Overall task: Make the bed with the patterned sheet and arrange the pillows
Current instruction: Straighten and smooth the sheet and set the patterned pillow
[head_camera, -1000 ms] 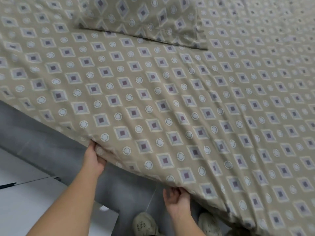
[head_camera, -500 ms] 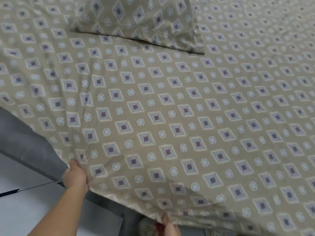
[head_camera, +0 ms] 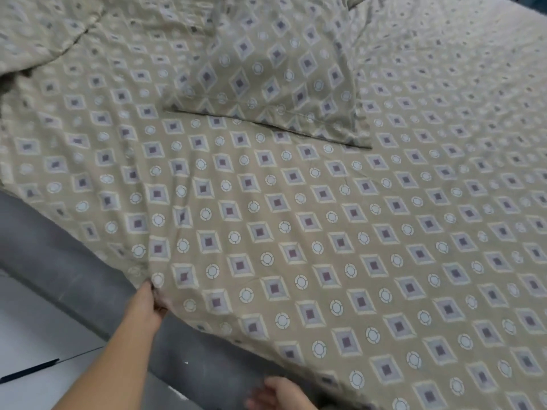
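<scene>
The patterned sheet [head_camera: 325, 232], tan with grey diamonds and white circles, covers the bed. A pillow [head_camera: 266, 69] in the same fabric lies on it near the top middle. A second pillow [head_camera: 44, 34] shows at the top left, partly cut off. My left hand [head_camera: 148, 303] grips the sheet's near edge at the bed's side, fingers tucked under the fabric. My right hand [head_camera: 275, 393] is at the bottom edge of the view, just below the sheet's edge against the bed side; whether it holds the fabric is unclear.
A grey bed base [head_camera: 74, 276] runs diagonally along the lower left. Beyond it lies a white tiled floor [head_camera: 29, 335] with a dark line on it.
The view has lifted toward the pillows. My left hand stays on the sheet's edge, and the sheet lies flatter over the bed side. My right hand shows more fully at the bottom.
</scene>
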`<control>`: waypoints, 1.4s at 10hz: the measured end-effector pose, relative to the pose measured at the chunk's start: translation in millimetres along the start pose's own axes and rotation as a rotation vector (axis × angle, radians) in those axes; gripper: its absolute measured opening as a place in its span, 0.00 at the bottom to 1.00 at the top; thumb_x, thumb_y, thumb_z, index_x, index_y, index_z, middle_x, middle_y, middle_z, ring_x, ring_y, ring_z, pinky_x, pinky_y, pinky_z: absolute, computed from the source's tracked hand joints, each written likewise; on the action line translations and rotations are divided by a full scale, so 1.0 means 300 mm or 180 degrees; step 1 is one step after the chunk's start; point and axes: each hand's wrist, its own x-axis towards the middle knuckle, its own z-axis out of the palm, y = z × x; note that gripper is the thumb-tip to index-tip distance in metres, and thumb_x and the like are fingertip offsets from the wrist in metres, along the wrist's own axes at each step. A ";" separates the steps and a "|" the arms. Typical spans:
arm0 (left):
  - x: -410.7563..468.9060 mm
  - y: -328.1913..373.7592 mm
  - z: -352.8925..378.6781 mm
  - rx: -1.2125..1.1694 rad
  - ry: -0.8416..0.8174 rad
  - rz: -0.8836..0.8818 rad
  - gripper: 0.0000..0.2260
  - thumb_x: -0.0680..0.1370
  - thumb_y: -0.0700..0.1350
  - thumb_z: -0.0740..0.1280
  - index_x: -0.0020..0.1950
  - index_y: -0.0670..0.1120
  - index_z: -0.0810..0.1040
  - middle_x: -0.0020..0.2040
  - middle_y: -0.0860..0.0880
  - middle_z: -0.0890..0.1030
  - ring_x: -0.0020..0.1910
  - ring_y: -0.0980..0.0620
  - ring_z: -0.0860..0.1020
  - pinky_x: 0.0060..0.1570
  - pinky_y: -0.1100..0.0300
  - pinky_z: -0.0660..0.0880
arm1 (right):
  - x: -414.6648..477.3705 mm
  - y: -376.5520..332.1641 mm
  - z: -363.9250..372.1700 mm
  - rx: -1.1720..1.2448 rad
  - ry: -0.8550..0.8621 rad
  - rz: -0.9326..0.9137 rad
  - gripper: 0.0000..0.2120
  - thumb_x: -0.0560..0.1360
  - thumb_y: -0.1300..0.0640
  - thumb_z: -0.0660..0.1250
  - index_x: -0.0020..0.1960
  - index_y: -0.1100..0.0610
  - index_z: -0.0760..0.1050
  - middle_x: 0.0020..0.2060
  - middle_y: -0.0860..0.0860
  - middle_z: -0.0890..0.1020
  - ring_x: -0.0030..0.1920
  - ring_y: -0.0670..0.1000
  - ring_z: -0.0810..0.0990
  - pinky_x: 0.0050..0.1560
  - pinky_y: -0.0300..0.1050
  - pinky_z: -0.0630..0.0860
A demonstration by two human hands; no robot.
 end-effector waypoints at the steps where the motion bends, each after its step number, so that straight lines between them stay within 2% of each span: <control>1: -0.022 0.066 -0.004 -0.0206 0.0077 0.0006 0.06 0.79 0.50 0.64 0.50 0.49 0.78 0.47 0.49 0.81 0.45 0.50 0.79 0.43 0.51 0.79 | -0.379 -0.162 0.057 0.1087 -0.1289 -0.0017 0.07 0.77 0.67 0.59 0.41 0.67 0.73 0.32 0.61 0.75 0.34 0.57 0.76 0.34 0.49 0.74; 2: -0.031 0.119 -0.023 -0.0333 0.0114 0.0121 0.14 0.78 0.46 0.66 0.64 0.44 0.76 0.57 0.44 0.80 0.53 0.47 0.79 0.52 0.50 0.76 | -0.478 -0.303 0.087 0.0577 -0.1577 -0.0215 0.12 0.76 0.62 0.59 0.33 0.56 0.68 0.29 0.52 0.64 0.28 0.50 0.66 0.30 0.42 0.60; 3: -0.004 0.210 -0.053 -0.0415 0.0262 0.0098 0.18 0.77 0.44 0.66 0.67 0.42 0.73 0.59 0.41 0.79 0.49 0.46 0.79 0.49 0.50 0.76 | -0.592 -0.501 0.146 -0.0137 -0.1322 -0.0601 0.10 0.74 0.59 0.63 0.34 0.53 0.72 0.30 0.49 0.71 0.30 0.48 0.69 0.31 0.41 0.66; 4: -0.023 0.309 -0.053 -0.0408 0.0381 0.0104 0.17 0.78 0.43 0.65 0.66 0.41 0.73 0.58 0.41 0.79 0.47 0.46 0.78 0.55 0.49 0.74 | -0.658 -0.695 0.227 -0.0903 -0.0671 -0.1473 0.09 0.69 0.55 0.65 0.47 0.57 0.79 0.39 0.51 0.80 0.37 0.49 0.77 0.37 0.44 0.75; 5: -0.006 0.396 -0.039 -0.0435 0.0368 0.0155 0.16 0.79 0.42 0.64 0.66 0.41 0.73 0.56 0.42 0.79 0.52 0.45 0.77 0.59 0.49 0.72 | -0.699 -0.858 0.301 -0.2210 0.0191 -0.2785 0.21 0.76 0.54 0.61 0.68 0.51 0.70 0.64 0.49 0.74 0.63 0.50 0.73 0.63 0.43 0.69; 6: 0.016 0.465 -0.041 -0.0503 0.0431 0.0245 0.15 0.78 0.42 0.66 0.64 0.41 0.75 0.49 0.44 0.81 0.46 0.47 0.78 0.57 0.49 0.73 | -0.711 -0.987 0.368 -0.4397 0.0675 -0.3545 0.32 0.77 0.51 0.62 0.76 0.43 0.51 0.78 0.48 0.47 0.77 0.58 0.44 0.74 0.62 0.48; 7: 0.036 0.522 -0.046 -0.0553 0.0537 0.0265 0.14 0.76 0.40 0.68 0.61 0.41 0.76 0.48 0.44 0.80 0.44 0.46 0.78 0.56 0.50 0.73 | -0.676 -1.086 0.420 -0.5736 0.0868 -0.3166 0.41 0.76 0.42 0.63 0.75 0.39 0.35 0.74 0.49 0.29 0.73 0.61 0.28 0.67 0.74 0.38; 8: 0.091 0.608 -0.058 -0.0600 0.0607 0.0273 0.14 0.74 0.40 0.71 0.58 0.41 0.77 0.46 0.43 0.81 0.44 0.44 0.79 0.57 0.48 0.74 | -0.644 -1.187 0.486 -0.6230 0.0974 -0.3171 0.43 0.75 0.41 0.63 0.74 0.38 0.32 0.73 0.50 0.27 0.72 0.64 0.27 0.64 0.77 0.39; 9: 0.155 0.688 -0.078 -0.0679 0.0633 0.0304 0.15 0.73 0.42 0.73 0.58 0.41 0.78 0.49 0.42 0.82 0.48 0.42 0.80 0.54 0.49 0.75 | -0.651 -1.287 0.554 -0.6589 0.0974 -0.3175 0.43 0.75 0.42 0.64 0.75 0.38 0.34 0.73 0.50 0.27 0.72 0.64 0.27 0.65 0.77 0.43; 11: 0.317 0.878 -0.135 -0.0664 0.0937 0.0206 0.16 0.71 0.43 0.74 0.56 0.42 0.78 0.54 0.41 0.81 0.53 0.40 0.79 0.60 0.44 0.74 | -0.691 -1.501 0.748 -0.6706 0.0900 -0.2825 0.46 0.73 0.42 0.68 0.74 0.36 0.34 0.73 0.47 0.27 0.73 0.65 0.28 0.67 0.75 0.51; 12: 0.438 1.022 -0.168 -0.0576 0.1267 0.0295 0.12 0.71 0.43 0.74 0.52 0.44 0.79 0.56 0.39 0.80 0.54 0.39 0.78 0.58 0.47 0.74 | -0.703 -1.618 0.891 -0.6692 0.0987 -0.2737 0.47 0.73 0.43 0.68 0.74 0.36 0.34 0.73 0.47 0.27 0.72 0.65 0.28 0.65 0.77 0.47; 13: 0.497 1.232 -0.163 -0.0197 0.1401 0.0706 0.18 0.72 0.42 0.73 0.60 0.41 0.73 0.51 0.43 0.80 0.45 0.44 0.78 0.48 0.53 0.75 | -0.700 -1.751 1.040 -0.6513 0.1062 -0.2730 0.47 0.73 0.43 0.68 0.73 0.35 0.34 0.73 0.47 0.27 0.72 0.67 0.28 0.65 0.78 0.49; 14: 0.536 1.411 -0.158 0.0571 0.1577 0.1301 0.28 0.70 0.42 0.74 0.67 0.42 0.67 0.56 0.44 0.76 0.46 0.46 0.77 0.44 0.56 0.76 | -0.734 -1.824 1.144 -0.6526 0.0978 -0.2540 0.48 0.72 0.41 0.69 0.74 0.35 0.34 0.73 0.47 0.27 0.72 0.69 0.29 0.66 0.76 0.53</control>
